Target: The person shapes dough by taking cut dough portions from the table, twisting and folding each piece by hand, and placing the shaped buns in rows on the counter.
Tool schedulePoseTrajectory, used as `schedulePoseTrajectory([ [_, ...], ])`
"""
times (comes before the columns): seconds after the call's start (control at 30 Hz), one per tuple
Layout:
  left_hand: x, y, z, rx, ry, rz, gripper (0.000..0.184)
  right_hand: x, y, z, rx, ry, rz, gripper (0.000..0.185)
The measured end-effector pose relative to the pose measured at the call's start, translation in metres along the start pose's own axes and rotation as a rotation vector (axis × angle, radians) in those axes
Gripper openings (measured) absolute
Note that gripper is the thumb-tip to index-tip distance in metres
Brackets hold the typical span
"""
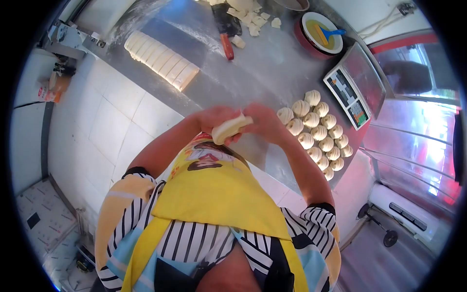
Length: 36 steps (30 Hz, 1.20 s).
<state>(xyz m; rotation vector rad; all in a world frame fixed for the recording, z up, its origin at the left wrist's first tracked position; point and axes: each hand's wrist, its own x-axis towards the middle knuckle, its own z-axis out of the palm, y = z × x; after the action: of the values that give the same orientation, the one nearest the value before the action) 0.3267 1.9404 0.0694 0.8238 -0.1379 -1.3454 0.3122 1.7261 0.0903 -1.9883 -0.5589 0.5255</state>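
Note:
Both hands hold a pale, thick strip of dough point(227, 129) above the near edge of the metal table. My left hand point(213, 118) is wrapped around it from the left and behind, its fingers partly hidden. My right hand point(261, 122) pinches the strip's upper right end; these fingers are slightly blurred. To the left on the table lies a long dough log point(160, 59) cut crosswise into several slices. Rolled, ridged dough buns point(318, 132) stand in rows to the right, just past my right hand.
A digital scale point(348, 90) stands right of the buns. Behind it a white bowl point(335, 46) holds yellowish liquid and a blue-handled brush point(332, 32). A red-handled scraper point(226, 46) lies near dough scraps point(254, 22) on the floured metal table point(262, 63).

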Motion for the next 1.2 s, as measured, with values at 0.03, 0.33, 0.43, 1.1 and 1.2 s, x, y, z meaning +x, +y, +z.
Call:
schedulePoseTrajectory([
  [0.03, -0.005, 0.007, -0.006, 0.159, -0.012, -0.073, 0.046, 0.008, 0.002, 0.000, -0.084, -0.055, -0.034, 0.037],
  [0.33, -0.016, 0.026, -0.055, -0.047, 0.080, 0.131, 0.031, 0.137, 0.087, -0.080, 1.245, 0.607, 0.309, 0.066],
  [0.43, 0.006, 0.030, -0.067, -0.475, 0.308, 0.424, 0.029, 0.128, 0.090, -0.051, 1.207, 0.483, 0.363, 0.069],
  [1.1, 0.059, 0.024, -0.068, -0.216, 0.435, -0.082, 0.029, 0.018, 0.036, 0.029, -0.587, 0.617, 0.003, 0.044],
  [1.2, 0.059, 0.020, -0.038, 0.668, 0.704, 0.201, 0.025, 0.004, 0.047, 0.034, -0.041, 0.593, 0.350, 0.035],
])
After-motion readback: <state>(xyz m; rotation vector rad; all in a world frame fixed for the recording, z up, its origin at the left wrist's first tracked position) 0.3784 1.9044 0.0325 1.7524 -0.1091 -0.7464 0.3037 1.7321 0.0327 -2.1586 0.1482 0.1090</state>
